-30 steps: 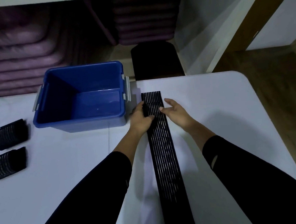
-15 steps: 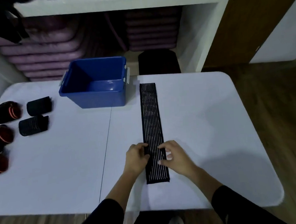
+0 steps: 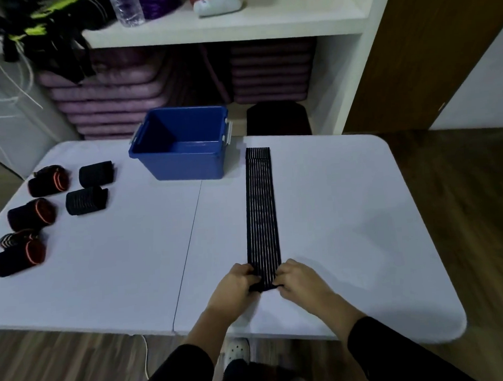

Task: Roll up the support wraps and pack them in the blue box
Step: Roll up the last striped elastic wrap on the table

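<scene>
A long black support wrap (image 3: 260,207) with pale stripes lies flat on the white table (image 3: 347,214), running away from me toward the far edge. My left hand (image 3: 235,284) and my right hand (image 3: 299,278) grip its near end from either side, fingers curled over the turned-up edge. The blue box (image 3: 184,161) stands open at the far middle of the table, left of the wrap's far end; no wrap shows inside it.
Several rolled wraps, some with orange stripes (image 3: 38,213), others plain black (image 3: 87,200), lie at the table's left. A black stool (image 3: 278,122) stands behind the table. Shelves with purple mats (image 3: 108,96) fill the back wall. Wooden floor lies to the right.
My view has pulled back from the box. Both hands slid from the wrap's far part down to its near end, which they now grip and curl up.
</scene>
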A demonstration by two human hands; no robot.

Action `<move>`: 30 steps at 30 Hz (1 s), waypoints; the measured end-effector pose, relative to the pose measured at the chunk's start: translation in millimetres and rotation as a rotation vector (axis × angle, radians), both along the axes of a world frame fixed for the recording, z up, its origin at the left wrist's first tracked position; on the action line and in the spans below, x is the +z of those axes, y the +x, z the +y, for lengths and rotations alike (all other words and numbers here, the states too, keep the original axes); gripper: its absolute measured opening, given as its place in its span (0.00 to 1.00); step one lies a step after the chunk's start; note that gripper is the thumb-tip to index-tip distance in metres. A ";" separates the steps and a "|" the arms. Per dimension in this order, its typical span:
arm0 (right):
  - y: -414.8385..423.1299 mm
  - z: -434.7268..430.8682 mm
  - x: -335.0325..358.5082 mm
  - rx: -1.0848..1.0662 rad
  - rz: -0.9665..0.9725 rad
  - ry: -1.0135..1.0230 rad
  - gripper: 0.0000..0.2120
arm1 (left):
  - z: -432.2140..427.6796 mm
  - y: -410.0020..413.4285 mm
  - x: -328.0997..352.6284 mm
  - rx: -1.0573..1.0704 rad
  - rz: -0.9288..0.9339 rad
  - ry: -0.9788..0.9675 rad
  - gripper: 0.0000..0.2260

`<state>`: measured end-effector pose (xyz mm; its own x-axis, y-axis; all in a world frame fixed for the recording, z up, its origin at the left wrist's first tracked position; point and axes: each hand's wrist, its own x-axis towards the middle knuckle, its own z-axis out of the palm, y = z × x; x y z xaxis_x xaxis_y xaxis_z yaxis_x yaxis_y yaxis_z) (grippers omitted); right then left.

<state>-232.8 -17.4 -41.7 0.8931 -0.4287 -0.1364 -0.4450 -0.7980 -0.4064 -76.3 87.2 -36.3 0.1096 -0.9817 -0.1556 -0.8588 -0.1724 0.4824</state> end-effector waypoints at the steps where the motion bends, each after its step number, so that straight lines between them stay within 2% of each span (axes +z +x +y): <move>1: 0.3 1.3 -1.6 0.000 -0.010 -0.023 0.09 | 0.6 0.0 0.3 -0.010 -0.004 0.001 0.14; 3: 1.0 4.5 -0.3 -0.057 -0.054 0.011 0.08 | 1.3 1.8 -1.2 -0.035 -0.008 0.026 0.17; 7: -3.0 8.1 9.8 -0.182 -0.143 0.185 0.06 | -0.5 2.9 -3.6 0.048 0.030 -0.033 0.10; 9: -5.6 9.3 11.5 -0.263 -0.155 0.300 0.04 | -0.8 0.8 -1.2 0.168 0.128 -0.070 0.10; 12: -3.6 7.4 7.6 -0.382 -0.174 0.440 0.02 | -5.7 -1.7 4.4 0.365 0.356 0.017 0.05; 14: 0.6 7.2 5.0 -0.480 -0.208 0.527 0.01 | -10.1 -2.3 2.4 0.454 0.429 0.068 0.02; 19: 2.4 9.8 -2.8 -0.598 -0.204 0.589 0.16 | -12.5 -5.8 -5.9 0.573 0.439 0.057 0.05; 22: 1.1 10.1 -6.3 -0.638 -0.226 0.569 0.20 | -14.6 -7.4 -10.5 0.584 0.395 0.054 0.09; 24: -0.9 9.6 -7.4 -0.619 -0.225 0.488 0.22 | -14.5 -9.4 -11.8 0.543 0.301 0.047 0.11; 26: -5.5 8.8 -9.3 -0.510 -0.216 0.297 0.19 | -11.8 -9.1 -12.7 0.476 0.200 0.009 0.12; 28: -9.2 8.5 -11.6 -0.314 -0.217 0.089 0.12 | -9.4 -5.2 -14.1 0.361 0.094 -0.037 0.09; 30: -11.1 8.2 -10.8 -0.196 -0.184 0.014 0.09 | -7.9 0.4 -15.0 0.184 -0.024 -0.089 0.05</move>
